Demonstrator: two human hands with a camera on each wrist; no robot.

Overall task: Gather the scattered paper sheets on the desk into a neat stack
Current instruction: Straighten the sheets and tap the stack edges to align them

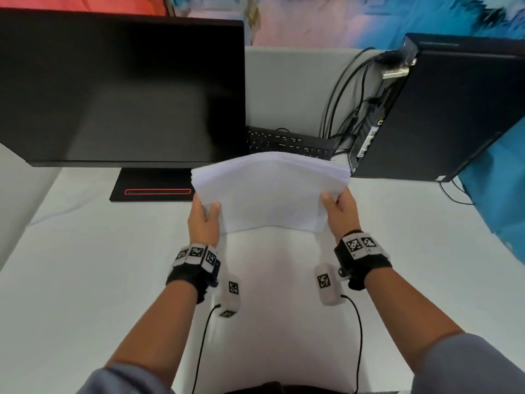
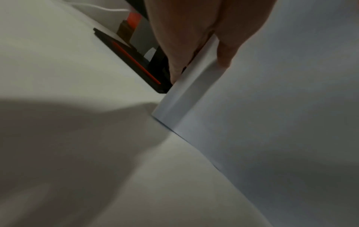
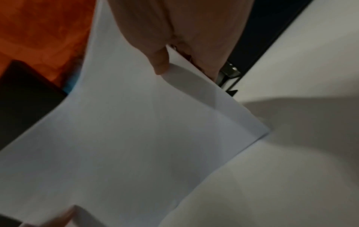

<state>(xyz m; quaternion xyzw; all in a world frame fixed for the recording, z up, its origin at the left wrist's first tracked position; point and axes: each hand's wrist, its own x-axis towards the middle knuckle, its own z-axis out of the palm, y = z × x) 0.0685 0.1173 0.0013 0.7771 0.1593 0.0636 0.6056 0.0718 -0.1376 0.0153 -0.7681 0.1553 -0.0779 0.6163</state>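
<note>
A stack of white paper sheets [image 1: 270, 191] stands tilted on the desk, its lower edge down on the white surface and its upper edges fanned and bowed. My left hand [image 1: 204, 220] grips the stack's left side, thumb on the front face. My right hand [image 1: 339, 209] grips the right side the same way. In the left wrist view the thumb and fingers of my left hand [image 2: 204, 50] pinch the paper stack [image 2: 272, 122] by its edge. In the right wrist view my right hand [image 3: 174, 50] pinches the paper stack [image 3: 136, 138] near a corner.
A black monitor [image 1: 119, 89] on its stand [image 1: 153, 186] fills the back left. A black keyboard [image 1: 287, 143] lies just behind the paper. A black computer tower [image 1: 443, 109] with cables [image 1: 343, 95] stands at the back right. A white cloth [image 1: 85, 280] covers the desk.
</note>
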